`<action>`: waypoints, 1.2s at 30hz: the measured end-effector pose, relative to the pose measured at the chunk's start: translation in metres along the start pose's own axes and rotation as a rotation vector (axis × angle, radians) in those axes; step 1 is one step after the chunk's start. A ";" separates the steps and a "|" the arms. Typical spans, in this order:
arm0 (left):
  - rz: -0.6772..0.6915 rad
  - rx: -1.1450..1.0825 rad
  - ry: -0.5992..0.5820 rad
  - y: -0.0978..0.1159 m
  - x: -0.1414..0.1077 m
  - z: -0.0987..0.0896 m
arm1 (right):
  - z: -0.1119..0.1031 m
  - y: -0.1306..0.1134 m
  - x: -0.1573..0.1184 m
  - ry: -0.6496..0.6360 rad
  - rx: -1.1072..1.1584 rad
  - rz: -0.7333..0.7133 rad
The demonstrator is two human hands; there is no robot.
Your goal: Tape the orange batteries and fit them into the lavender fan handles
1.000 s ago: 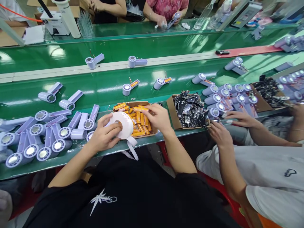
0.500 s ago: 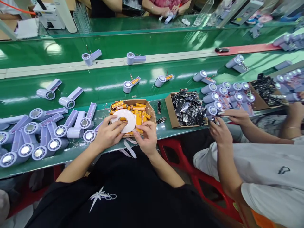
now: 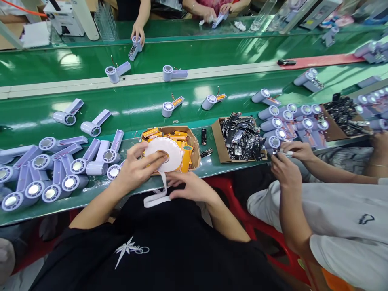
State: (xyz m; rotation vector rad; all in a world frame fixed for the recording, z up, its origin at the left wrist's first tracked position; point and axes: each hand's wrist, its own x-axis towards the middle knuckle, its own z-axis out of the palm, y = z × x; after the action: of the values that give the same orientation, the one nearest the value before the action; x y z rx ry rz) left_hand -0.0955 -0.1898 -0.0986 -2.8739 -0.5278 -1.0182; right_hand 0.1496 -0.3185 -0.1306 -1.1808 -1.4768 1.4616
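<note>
My left hand (image 3: 136, 165) grips a roll of white tape (image 3: 172, 150), fingertips at its centre hole. The roll is above an open cardboard box (image 3: 196, 141) of orange-wrapped battery cells (image 3: 187, 155). A loose tape strip (image 3: 157, 199) hangs from the roll and curls in front of my black shirt. My right hand (image 3: 192, 186) is just below the box, with its fingers stretched left and its thumb apart. The thumb lies close to the strip's end; whether they touch I cannot tell.
Lilac fan housings (image 3: 71, 182) crowd the bench to the left, and more stand along the green conveyor (image 3: 121, 97). A box of black circuit boards (image 3: 242, 139) lies to the right. Beside it, a co-worker's hands (image 3: 286, 167) handle small parts. Across the line, another person's hand (image 3: 138, 32) holds a housing.
My right hand has moved down from the roll's edge, its fingers now spread. The strip hangs lower and longer. Across the line, a hand with a housing has come into view.
</note>
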 end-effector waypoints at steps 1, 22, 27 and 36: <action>0.015 -0.017 -0.016 0.000 -0.001 0.001 | -0.005 -0.001 0.001 0.090 0.056 -0.014; 0.001 -0.199 -0.186 0.077 -0.008 0.018 | -0.015 0.022 0.038 0.906 0.412 -0.164; 0.069 -0.325 -0.297 0.073 -0.008 0.019 | -0.082 0.010 0.025 1.101 0.211 -0.364; -0.269 -0.288 -0.151 -0.001 0.007 0.025 | -0.006 0.001 0.019 0.444 -0.536 -0.298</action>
State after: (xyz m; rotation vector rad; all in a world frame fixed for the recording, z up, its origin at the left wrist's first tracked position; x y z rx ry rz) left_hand -0.0756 -0.1828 -0.1140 -3.2189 -0.8648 -0.9848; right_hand 0.1497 -0.2988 -0.1330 -1.4052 -1.6738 0.5621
